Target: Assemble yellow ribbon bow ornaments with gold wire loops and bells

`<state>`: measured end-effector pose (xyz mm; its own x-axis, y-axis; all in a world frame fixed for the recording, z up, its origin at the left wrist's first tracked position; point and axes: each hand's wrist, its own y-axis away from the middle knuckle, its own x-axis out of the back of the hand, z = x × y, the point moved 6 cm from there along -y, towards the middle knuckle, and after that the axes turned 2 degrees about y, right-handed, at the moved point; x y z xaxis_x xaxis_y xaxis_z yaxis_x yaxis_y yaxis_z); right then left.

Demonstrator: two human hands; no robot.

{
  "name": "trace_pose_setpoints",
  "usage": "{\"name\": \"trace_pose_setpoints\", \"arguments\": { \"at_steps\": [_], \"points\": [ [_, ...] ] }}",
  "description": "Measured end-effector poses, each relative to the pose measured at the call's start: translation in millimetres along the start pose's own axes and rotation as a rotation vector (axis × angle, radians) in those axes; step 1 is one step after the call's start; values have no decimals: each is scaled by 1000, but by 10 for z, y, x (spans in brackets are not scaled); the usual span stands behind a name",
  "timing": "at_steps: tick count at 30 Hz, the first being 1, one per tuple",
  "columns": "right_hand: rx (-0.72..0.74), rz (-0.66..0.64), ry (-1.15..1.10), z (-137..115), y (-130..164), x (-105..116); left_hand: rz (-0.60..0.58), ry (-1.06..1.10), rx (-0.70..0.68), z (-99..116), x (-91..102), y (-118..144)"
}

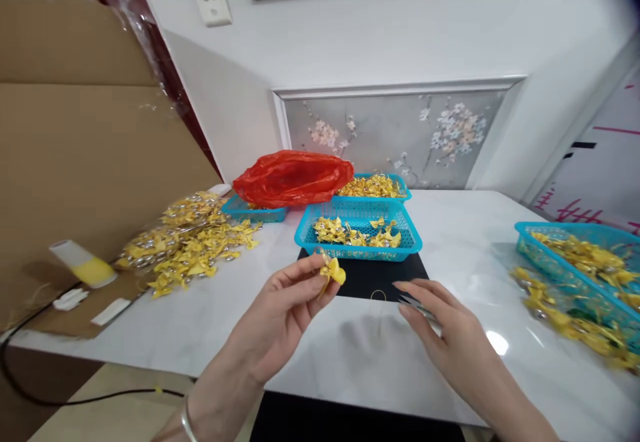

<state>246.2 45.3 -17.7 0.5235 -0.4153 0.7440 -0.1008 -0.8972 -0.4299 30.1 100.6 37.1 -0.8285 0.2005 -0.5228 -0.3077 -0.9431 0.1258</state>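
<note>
**Yellow bow pinched in the left grip above the black mat**

The left hand (283,309) has its grip closed on a small yellow bow (333,271), thumb and fingertips meeting at the piece's lower left side. The bow sticks out to the right of and just above the fingertips, its loops spread roughly sideways and a thin tail or wire hanging down from it past the thumb; the exact line of its long axis is too small to tell. It is held in the air, over the near edge of a black mat (390,275) and just in front of the middle blue basket (357,250).

The right hand (445,325) lies low over the tabletop (200,335), fingers stretched out and loosely together towards the left, palm down. A slim metal tool (417,307) shows under its fingertips; I cannot tell whether the hand grips it or only rests on it. A thin gold wire loop (378,295) lies on the mat just left of those fingertips.

The middle basket holds more yellow bows. Behind it are two more blue baskets, one partly under a red plastic bag (293,179). A loose heap of yellow pieces (193,242) lies to the left, near a cardboard sheet (85,162). Another blue basket (560,232) stands at the far right.
</note>
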Motion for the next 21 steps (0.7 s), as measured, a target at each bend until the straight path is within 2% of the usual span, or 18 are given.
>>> {"name": "trace_pose_setpoints", "arguments": {
  "at_steps": [2, 5, 8, 11, 14, 17, 19, 21],
  "points": [
    [100, -78, -359, -326, -106, 69, 2, 85, 89, -69, 35, 79],
    [149, -198, -675, -769, -297, 129, -21, 190, 201, -174, 61, 169],
    [124, -393, -848, -1068, -443, 23, -48, 273, 275, -250, 89, 215],
    [78, -528, -981, -1216, -500, -111, -72, 299, 310, -273, 136, 233],
    [43, -491, -995, -1243, -517, -180, -76, 270, 300, -251, 216, 244],
    [37, -427, -864, -1217, -485, -249, -15, 173, 215, -194, 385, 241],
    [30, -405, -756, -1160, -437, -315, 70, 58, 106, -109, 591, 216],
    [20, -422, -633, -1061, -377, -409, 185, -99, -27, 48, 898, 187]
  ]
}}
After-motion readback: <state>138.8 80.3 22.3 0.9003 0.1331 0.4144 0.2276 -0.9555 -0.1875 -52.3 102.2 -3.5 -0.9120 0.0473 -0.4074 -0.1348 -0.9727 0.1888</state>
